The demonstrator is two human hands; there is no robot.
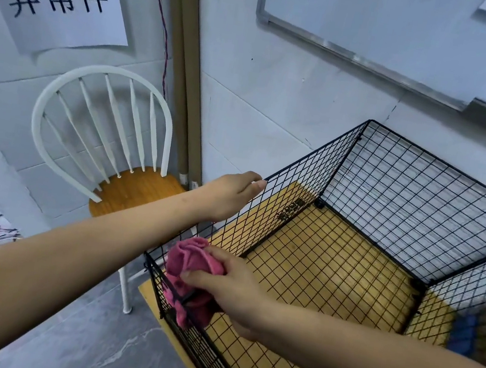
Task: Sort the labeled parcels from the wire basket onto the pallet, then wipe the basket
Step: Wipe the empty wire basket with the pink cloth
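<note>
left hand at wire basket, fingers curled over top rim of its left wall, gripping wire. right hand bunches pink cloth in curled fingers and thumb, pressing it on rim at near left corner (cloth hangs over both sides of wire). wire basket sits on yellow wooden board, close to wall. white chair just beside, to left.

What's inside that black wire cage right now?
No parcels show inside the wire basket; only the yellow board under its mesh floor. The right hand and pink cloth cover the near-left corner.
</note>
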